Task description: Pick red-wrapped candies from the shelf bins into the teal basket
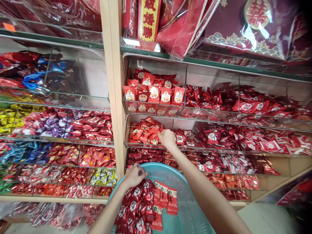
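My right hand (pixel 167 138) reaches into a shelf bin with its fingers closed, at the right edge of a heap of small bright red packets (pixel 146 130). The fingertips are turned away, so what they grip is hidden. My left hand (pixel 135 175) is curled at the left rim of a teal plastic basket (pixel 168 169), just above dark red shiny wrapped packets (pixel 134 204). I cannot make out what its fingers hold. Beside those packets in the basket lie several flat red packets with cream tops and dark characters (pixel 172 200).
A wooden post (pixel 112 81) divides the shelving. Clear-fronted bins of wrapped sweets stand on both sides, with purple ones (pixel 55 123) and yellow ones (pixel 103 177) at left. A glass shelf edge (pixel 219 70) runs above, under large red wrapped goods. Bagged goods (pixel 48 214) lie low at left.
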`<act>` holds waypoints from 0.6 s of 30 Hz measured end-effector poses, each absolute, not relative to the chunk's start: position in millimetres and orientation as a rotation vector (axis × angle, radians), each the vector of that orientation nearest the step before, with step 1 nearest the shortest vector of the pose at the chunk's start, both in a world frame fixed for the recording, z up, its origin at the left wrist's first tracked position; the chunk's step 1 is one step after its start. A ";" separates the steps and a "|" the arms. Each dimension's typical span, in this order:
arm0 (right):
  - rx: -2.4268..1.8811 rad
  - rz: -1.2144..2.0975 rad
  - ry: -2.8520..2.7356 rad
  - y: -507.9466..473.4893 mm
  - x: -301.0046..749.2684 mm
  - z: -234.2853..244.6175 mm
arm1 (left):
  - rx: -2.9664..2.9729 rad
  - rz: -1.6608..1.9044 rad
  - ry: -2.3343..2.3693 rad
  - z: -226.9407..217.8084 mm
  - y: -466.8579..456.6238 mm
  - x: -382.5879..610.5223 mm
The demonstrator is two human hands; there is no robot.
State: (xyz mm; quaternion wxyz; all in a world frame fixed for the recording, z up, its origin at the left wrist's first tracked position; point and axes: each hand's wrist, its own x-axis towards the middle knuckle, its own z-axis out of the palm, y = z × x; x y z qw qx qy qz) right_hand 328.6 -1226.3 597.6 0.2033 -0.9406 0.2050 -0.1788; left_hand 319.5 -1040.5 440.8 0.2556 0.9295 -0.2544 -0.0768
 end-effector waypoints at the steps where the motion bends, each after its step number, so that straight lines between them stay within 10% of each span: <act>1: -2.587 -0.535 0.552 -1229.2 324.2 597.2 | 2.523 -0.209 -0.689 441.2 -1040.6 319.3; 18: -1.396 -0.289 0.259 -1235.5 222.1 482.7 | 2.516 -0.234 -0.682 446.6 -1042.4 315.9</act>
